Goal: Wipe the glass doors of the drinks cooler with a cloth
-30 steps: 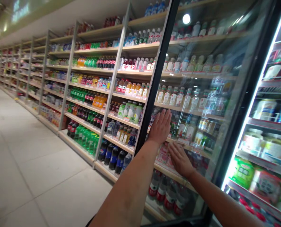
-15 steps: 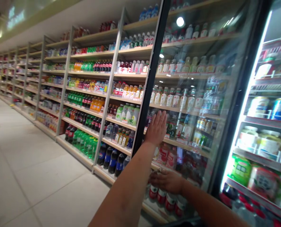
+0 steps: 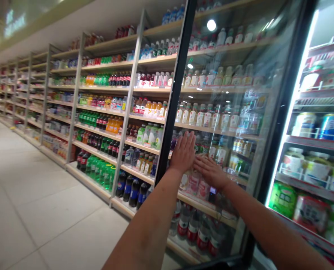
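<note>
Before me stands a glass cooler door (image 3: 240, 112) in a black frame, swung outward, with shelves of bottles visible through it. Near the door's black edge, my left hand (image 3: 183, 152) lies flat against the glass, fingers straight and pointing up. My right hand (image 3: 211, 171) is just to its right and slightly lower, palm toward the glass, fingers stretched toward the left hand. Whether the right palm touches the pane I cannot tell. Neither hand holds anything.
Right of the door, the lit cooler (image 3: 282, 176) holds jars, cans and green and red packs. Long shelves (image 3: 99, 131) of bottled drinks run away to the left. A pale tiled floor (image 3: 51, 195) lies alongside them.
My right hand has risen from low on the door to beside my left hand. The left hand stays on the glass, and the view has shifted slightly.
</note>
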`<state>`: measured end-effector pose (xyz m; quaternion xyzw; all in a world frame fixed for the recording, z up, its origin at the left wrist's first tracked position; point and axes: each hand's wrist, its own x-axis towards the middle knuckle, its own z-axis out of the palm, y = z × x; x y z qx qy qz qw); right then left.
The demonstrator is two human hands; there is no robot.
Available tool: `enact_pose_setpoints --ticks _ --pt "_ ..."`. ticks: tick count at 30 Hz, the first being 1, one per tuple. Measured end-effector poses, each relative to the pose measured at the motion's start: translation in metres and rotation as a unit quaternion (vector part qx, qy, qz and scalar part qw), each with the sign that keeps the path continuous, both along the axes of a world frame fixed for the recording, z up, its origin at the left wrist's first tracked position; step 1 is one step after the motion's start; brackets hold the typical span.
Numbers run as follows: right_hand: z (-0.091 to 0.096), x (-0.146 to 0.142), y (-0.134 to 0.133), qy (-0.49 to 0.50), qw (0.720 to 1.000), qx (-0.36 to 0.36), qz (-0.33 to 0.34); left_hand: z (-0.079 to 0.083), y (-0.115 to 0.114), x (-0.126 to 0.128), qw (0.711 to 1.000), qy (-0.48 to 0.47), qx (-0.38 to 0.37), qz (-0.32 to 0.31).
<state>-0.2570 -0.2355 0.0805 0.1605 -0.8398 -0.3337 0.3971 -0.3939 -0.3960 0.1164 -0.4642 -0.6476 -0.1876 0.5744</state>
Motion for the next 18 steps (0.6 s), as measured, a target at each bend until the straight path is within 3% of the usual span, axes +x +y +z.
enact_pose_setpoints --ticks 4,8,11,18 --pt "0.029 0.005 0.016 0.113 0.988 -0.104 0.031 -0.001 0.001 -0.002 1.000 0.004 0.006 -0.010" --pt "0.039 0.017 0.047 0.260 0.934 -0.241 0.040 -0.002 0.002 -0.002 1.000 0.005 0.014 -0.014" --pt "0.025 0.030 0.074 0.347 0.872 -0.346 0.015 -0.003 0.003 -0.002 1.000 0.002 0.015 -0.011" --pt "-0.044 0.045 0.104 0.446 0.706 -0.542 -0.096 -0.003 0.004 -0.003 1.000 0.009 0.019 -0.006"
